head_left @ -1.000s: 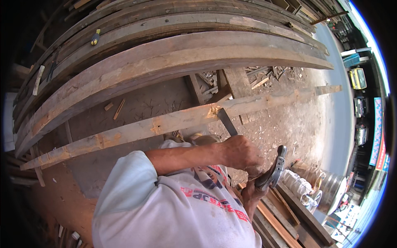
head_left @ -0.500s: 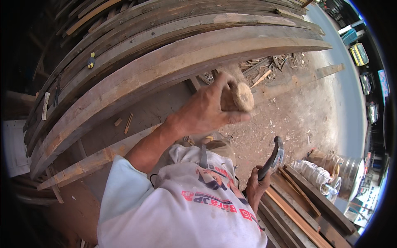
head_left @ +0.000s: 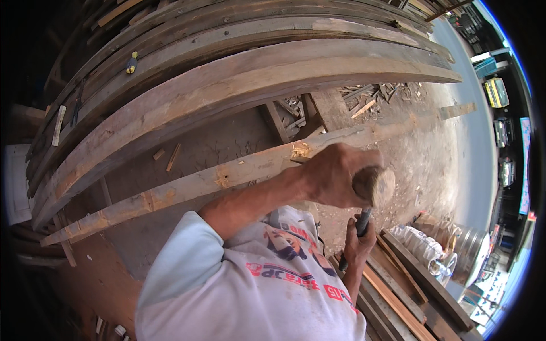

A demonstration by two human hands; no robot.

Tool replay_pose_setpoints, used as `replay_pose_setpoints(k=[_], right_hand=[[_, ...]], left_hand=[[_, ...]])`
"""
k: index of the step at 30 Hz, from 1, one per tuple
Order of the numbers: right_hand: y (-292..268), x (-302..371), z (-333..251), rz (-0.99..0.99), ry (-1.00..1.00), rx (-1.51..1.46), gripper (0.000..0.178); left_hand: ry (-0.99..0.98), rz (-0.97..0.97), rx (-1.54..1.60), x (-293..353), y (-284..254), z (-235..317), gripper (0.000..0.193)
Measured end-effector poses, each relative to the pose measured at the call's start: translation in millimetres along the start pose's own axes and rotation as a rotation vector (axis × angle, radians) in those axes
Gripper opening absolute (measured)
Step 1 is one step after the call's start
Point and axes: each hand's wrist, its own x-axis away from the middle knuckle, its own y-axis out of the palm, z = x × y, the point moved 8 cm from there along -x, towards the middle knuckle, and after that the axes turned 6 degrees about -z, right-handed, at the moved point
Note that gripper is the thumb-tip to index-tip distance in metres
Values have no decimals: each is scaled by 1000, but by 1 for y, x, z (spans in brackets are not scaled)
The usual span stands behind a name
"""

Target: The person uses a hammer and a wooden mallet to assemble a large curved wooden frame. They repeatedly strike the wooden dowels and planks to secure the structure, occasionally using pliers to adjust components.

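Observation:
My left hand (head_left: 341,173) is closed around a thick, round piece of wood (head_left: 383,187), its blunt end facing up toward me. Just below it, my right hand (head_left: 359,241) grips a hammer (head_left: 364,220) by its dark handle, whose lower end pokes out beneath the fist. The wood hides the hammer's head, so I cannot tell whether the two touch. Behind my left forearm runs a long narrow timber (head_left: 256,163) with pale chipped notches along its upper face.
A big thick beam (head_left: 239,85) crosses ahead, with more planks stacked beyond. A yellow-and-black tool (head_left: 131,63) lies on them. Wood scraps (head_left: 364,102) litter the dirt floor. At right are stacked boards (head_left: 398,284), clear plastic containers (head_left: 455,244) and a road with vehicles (head_left: 496,92).
My left hand has swung right and down with the wood, uncovering the notched timber. The hammer's head has gone out of sight behind the wood.

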Motion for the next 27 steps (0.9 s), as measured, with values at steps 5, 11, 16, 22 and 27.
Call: replay_pose_setpoints(k=[5, 11, 16, 22, 27], right_hand=[[-2, 3, -1, 21, -178, -5, 27], [-21, 2, 25, -15, 62, 21, 29], [-44, -2, -3, 78, -19, -92, 26], [-94, 12, -88, 353, -466, -433, 21], [-90, 11, -115, 297, -533, -337, 20]], left_hand=[[112, 0, -182, 9, 34, 17, 36], [96, 35, -167, 7, 32, 15, 33], [24, 2, -105, 4, 27, 6, 37], [18, 102, -87, -3, 13, 6, 36], [-13, 131, -96, -9, 12, -2, 36]])
